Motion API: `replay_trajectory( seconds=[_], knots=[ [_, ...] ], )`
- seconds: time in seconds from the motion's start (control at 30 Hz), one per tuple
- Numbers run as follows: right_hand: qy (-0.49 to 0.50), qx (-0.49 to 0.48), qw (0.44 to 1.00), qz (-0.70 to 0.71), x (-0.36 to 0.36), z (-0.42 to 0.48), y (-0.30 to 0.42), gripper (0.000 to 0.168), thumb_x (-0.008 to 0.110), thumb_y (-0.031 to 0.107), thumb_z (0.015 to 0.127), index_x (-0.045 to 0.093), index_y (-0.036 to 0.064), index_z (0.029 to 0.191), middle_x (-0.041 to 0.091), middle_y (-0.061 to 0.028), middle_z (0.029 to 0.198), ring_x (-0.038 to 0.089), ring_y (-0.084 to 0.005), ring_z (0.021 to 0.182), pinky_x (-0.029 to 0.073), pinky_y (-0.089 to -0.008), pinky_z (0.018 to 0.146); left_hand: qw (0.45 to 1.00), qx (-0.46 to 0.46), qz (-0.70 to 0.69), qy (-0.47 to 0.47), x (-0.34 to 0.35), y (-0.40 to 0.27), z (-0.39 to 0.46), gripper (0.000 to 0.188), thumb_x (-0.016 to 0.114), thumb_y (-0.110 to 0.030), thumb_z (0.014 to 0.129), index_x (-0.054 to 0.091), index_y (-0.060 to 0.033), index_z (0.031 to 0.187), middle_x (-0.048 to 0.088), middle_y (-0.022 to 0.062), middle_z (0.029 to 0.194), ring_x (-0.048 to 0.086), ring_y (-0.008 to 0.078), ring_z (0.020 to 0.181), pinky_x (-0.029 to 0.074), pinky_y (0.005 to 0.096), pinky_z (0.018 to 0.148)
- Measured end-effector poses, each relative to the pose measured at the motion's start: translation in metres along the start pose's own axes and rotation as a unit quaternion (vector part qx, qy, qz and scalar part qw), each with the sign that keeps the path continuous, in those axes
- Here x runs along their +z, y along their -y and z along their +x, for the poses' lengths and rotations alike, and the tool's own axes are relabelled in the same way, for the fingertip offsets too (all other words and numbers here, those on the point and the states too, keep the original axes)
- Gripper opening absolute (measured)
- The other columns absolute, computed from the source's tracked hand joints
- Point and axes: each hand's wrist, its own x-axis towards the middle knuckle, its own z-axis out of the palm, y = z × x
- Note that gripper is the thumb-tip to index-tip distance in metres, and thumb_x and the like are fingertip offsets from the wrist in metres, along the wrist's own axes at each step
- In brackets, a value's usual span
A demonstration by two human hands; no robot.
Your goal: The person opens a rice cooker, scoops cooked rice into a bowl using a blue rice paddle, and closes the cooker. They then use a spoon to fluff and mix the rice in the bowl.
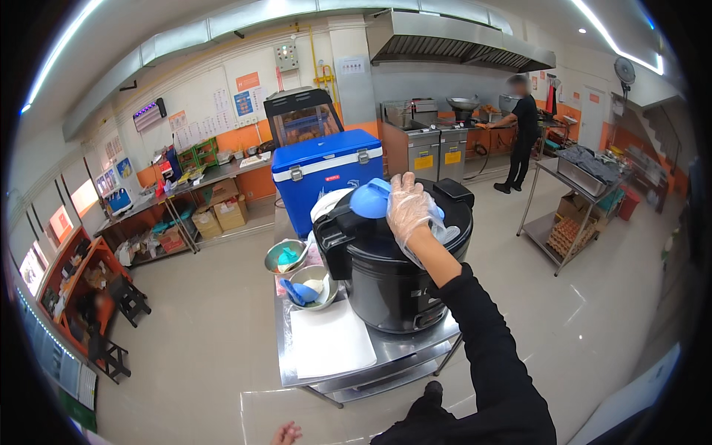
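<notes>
My right hand (410,208), in a clear plastic glove, grips a light blue plastic scoop (369,199) with a rounded cup. It is over the lid of a large black rice cooker (395,289). A pale rice paddle (448,234) shows beside the gloved wrist, partly hidden; whether the hand holds it too, I cannot tell. My left hand (286,433) is bare and low at the bottom edge, away from the table, fingers apart with nothing seen in them. Left of the cooker are a metal bowl (329,300) holding blue scoops and another metal bowl (270,257) with a teal item.
White paper sheets (332,339) lie on the steel table (286,356). Behind the cooker stands a blue cooler box (328,167). A person (523,128) stands by the fryers (425,147). At right, a steel cart (548,163) bears a tray and egg cartons; stools (129,300) stand left.
</notes>
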Motion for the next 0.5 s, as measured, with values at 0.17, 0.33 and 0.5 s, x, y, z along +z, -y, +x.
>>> replay_trajectory(
  seconds=[0.17,0.33,0.5],
  knots=[
    [0.013,0.068,0.998,-0.007,0.044,0.005,-0.001,0.035,0.055,0.011,0.079,0.048,0.001,0.113,0.047,-0.0152,0.111,0.057,-0.0303,0.095,0.050,-0.0390,0.078,0.950,0.182,-0.183,0.175,-0.013,-0.182,0.015,0.078,0.011,-0.067,0.084,0.023,-0.0163,0.143,0.053,0.0219,0.105,0.057,0.0267,0.058,0.047,0.0420,0.079],
    [0.017,0.103,0.994,0.034,0.062,0.004,-0.021,0.022,0.044,0.014,0.088,0.055,0.001,0.102,0.051,-0.0166,0.103,0.061,-0.0306,0.087,0.051,-0.0406,0.071,0.710,0.402,-0.404,0.414,0.021,-0.310,-0.019,0.100,-0.008,-0.081,0.071,0.028,-0.0193,0.140,0.054,0.0220,0.076,0.044,0.0172,0.040,0.046,0.0389,0.062],
    [0.066,0.081,0.990,0.090,0.052,0.008,-0.040,0.029,0.049,0.011,0.081,0.052,0.001,0.108,0.049,-0.0224,0.110,0.059,-0.0411,0.094,0.049,-0.0481,0.080,0.617,0.544,-0.319,0.470,0.034,-0.362,-0.035,0.107,-0.007,-0.079,0.073,0.065,-0.0027,0.093,0.053,0.0147,0.056,0.042,0.0176,0.039,0.041,0.0322,0.048]
  ],
)
